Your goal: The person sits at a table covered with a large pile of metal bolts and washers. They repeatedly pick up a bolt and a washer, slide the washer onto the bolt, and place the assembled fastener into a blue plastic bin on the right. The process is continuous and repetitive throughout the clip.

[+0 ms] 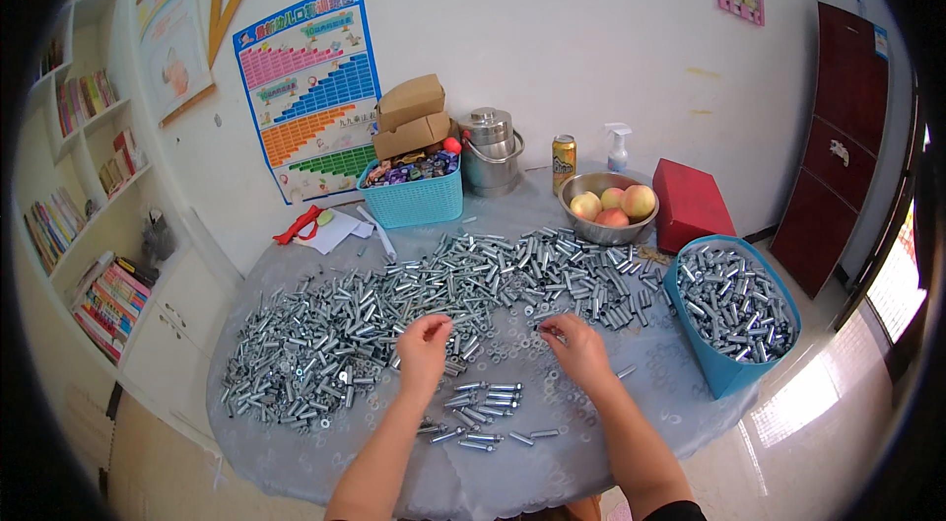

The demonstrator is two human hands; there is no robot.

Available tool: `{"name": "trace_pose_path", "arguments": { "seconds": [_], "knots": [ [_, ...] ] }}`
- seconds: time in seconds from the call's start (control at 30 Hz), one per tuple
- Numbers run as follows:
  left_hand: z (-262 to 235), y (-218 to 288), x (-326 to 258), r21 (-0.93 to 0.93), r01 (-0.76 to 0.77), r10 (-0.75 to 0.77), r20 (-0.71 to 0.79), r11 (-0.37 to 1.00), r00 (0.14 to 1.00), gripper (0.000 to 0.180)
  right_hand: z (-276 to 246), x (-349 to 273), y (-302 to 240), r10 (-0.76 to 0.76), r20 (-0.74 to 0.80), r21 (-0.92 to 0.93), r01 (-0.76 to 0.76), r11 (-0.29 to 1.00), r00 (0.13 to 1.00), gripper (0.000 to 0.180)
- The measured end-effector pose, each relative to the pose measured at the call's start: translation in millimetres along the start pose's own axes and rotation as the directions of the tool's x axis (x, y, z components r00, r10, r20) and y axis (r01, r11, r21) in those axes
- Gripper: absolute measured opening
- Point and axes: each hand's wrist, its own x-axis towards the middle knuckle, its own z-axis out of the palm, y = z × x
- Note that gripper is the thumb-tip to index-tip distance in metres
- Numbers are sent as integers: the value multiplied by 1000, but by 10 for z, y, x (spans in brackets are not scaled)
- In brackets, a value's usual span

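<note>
My left hand (424,350) is raised over the near edge of a wide heap of silvery expansion bolts, sleeves and washers (325,344). Its fingertips are pinched together; whatever they hold is too small to make out. Level with it and a little to the right, my right hand (577,351) also pinches, possibly on a small metal part I cannot name. Washers (512,348) lie scattered between the two hands. Nearer to me, between my forearms, a small group of bolts with sleeves (483,408) lies in loose rows on the grey tablecloth (591,442).
At the table's right edge stands a blue bin (724,378) full of metal pieces. Behind the heap are a steel bowl (601,233) of fruit, a red box (690,206), a can (564,164), a spray bottle (618,146), a metal pot (491,166) and a turquoise basket (414,204).
</note>
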Motion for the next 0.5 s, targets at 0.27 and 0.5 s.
{"name": "trace_pose_path", "arguments": {
  "seconds": [0.27, 0.5],
  "knots": [
    [155, 51, -416, -321, 284, -238, 176, 904, 955, 11, 18, -14, -176, -252, 64, -11, 253, 967, 966, 12],
    [165, 84, -472, -291, 306, -243, 234, 906, 941, 11, 82, -15, -193, -310, 96, -7, 312, 950, 946, 15]
  ]
}}
